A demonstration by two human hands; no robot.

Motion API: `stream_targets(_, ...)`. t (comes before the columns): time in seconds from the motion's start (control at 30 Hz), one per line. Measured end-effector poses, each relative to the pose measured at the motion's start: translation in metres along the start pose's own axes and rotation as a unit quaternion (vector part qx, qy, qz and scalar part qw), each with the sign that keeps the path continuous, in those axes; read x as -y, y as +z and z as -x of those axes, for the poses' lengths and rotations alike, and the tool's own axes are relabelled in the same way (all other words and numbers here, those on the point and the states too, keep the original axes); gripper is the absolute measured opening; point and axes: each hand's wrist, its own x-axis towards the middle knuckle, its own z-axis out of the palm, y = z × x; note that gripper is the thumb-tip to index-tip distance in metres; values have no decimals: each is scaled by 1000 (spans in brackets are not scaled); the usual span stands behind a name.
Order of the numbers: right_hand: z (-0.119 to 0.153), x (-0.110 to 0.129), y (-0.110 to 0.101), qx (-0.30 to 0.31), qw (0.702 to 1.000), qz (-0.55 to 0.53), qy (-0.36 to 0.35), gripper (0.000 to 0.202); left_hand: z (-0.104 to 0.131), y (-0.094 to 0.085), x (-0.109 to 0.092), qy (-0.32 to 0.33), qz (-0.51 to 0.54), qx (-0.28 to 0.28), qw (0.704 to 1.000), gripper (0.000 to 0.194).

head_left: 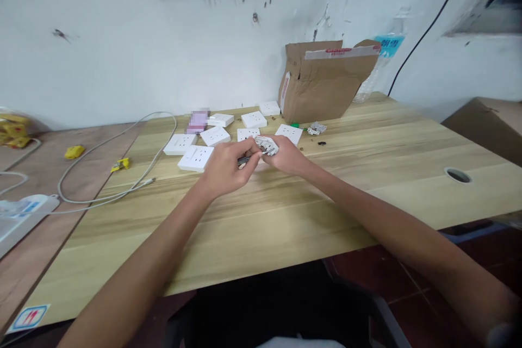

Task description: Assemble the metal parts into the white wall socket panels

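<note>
My right hand (286,155) is closed around a white plastic wall-socket part (267,145), tilted so that its inner side shows. Pinched in my left hand (231,166) is a slim dark tool (243,160), perhaps a screwdriver, whose tip points at the socket part; its exact kind is too small to tell. Both hands meet just above the wooden table (261,223). Around them lie several white wall sockets, among them one (197,158) beside my left hand and another (289,133) behind my right hand.
Behind the hands stands an opened cardboard box (326,84), with a plastic bottle (389,46) beside it. Small parts (316,128) lie before the box. On the left are a pale cable (118,196), yellow pieces (74,151) and a power strip (24,217). A round hole (458,175) pierces the table.
</note>
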Motion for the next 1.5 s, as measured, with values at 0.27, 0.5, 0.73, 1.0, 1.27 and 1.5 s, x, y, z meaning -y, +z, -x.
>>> stream_targets(0.27, 1, 4, 2, 28, 999, 20, -20, 47, -4, -14, 1, 24, -8, 46, 999, 21)
stream_targets(0.5, 5, 14, -2, 121, 992, 46, -5, 29, -7, -28, 4, -27, 56, 122, 991, 23)
stream_targets(0.73, 9, 27, -6, 174, 983, 59, 7, 26, -7, -32, 6, -84, 143, 168, 972, 32)
stream_targets(1.0, 9, 31, -7, 215, 974, 68, 31, 14, -8, -32, 6, -104, 175, 185, 961, 37)
stream_targets(1.27, 10, 30, -7, 241, 969, 46, 31, 15, -9, -34, 5, -105, 188, 191, 958, 39)
stream_targets(1.5, 8, 33, -10, 241, 968, 52, 48, 15, -9, -34, 4, -99, 164, 189, 963, 47)
